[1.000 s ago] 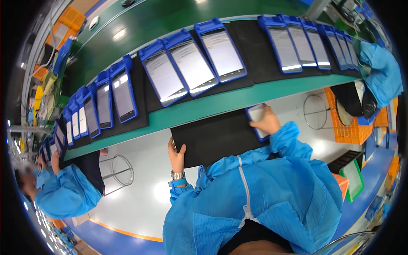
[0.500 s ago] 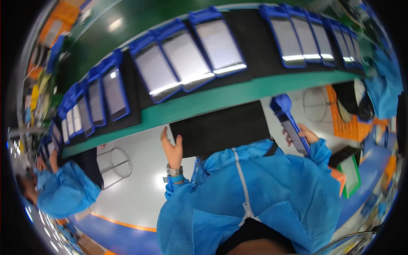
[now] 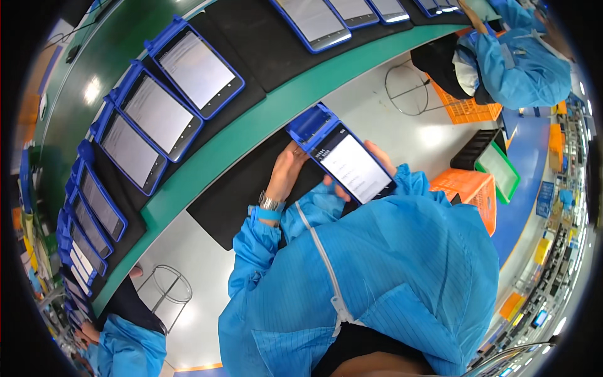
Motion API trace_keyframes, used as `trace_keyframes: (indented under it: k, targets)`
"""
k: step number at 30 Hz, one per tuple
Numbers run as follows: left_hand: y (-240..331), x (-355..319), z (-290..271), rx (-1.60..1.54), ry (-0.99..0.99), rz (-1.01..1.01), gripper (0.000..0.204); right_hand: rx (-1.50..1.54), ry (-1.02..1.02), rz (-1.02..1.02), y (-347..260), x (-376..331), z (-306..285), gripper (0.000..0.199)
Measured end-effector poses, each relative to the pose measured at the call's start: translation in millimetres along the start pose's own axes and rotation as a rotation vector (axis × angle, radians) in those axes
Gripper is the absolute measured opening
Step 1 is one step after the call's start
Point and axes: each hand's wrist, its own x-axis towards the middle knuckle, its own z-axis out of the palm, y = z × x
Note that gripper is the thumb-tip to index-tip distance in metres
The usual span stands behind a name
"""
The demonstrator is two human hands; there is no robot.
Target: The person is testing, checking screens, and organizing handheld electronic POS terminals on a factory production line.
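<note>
A tablet-like device (image 3: 355, 164) with a lit white screen, a blue frame and a chunky blue end piece is tilted in front of my chest. My right hand (image 3: 379, 157) grips it around the lower half, with fingers showing along both long sides. At the blue end, my left hand (image 3: 284, 173) has its fingers against the corner, with the tips partly hidden behind it. A watch and a light blue band sit on my left wrist. Below the device lies a black mat (image 3: 229, 204), partly covered by my arms.
Similar blue-framed devices (image 3: 198, 74) lie in groups on black mats along the green bench (image 3: 188, 182). An orange crate (image 3: 468, 191) and a green-edged bin (image 3: 498, 169) stand at my right. Co-workers in blue sit at far right and lower left, near wire-framed stools (image 3: 408, 91).
My view has turned to the right. The device has come from my right side to in front of my chest, its screen now facing up. My left hand has moved from open air to its blue end.
</note>
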Motion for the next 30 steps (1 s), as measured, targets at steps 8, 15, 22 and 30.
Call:
trace_keyframes:
  k: [8,15,22,30]
  targets:
    - [1.2,14.2,6.9,-0.523,0.064,-0.309,0.087,-0.989,0.565,-0.043,29.6,15.5,-25.0,0.047]
    - [5.9,15.6,10.2,-0.625,0.112,-0.288,0.082,-1.273,0.853,-0.605,2.8,19.7,-40.2,0.017]
    - [7.0,12.3,7.6,-0.565,0.117,-0.261,0.071,-2.143,1.106,-1.851,-143.7,-20.9,87.7,0.031]
    - [-21.7,10.5,-12.4,-0.591,0.300,-0.086,0.050,-2.262,1.468,-0.566,-291.6,-1.1,81.3,0.046]
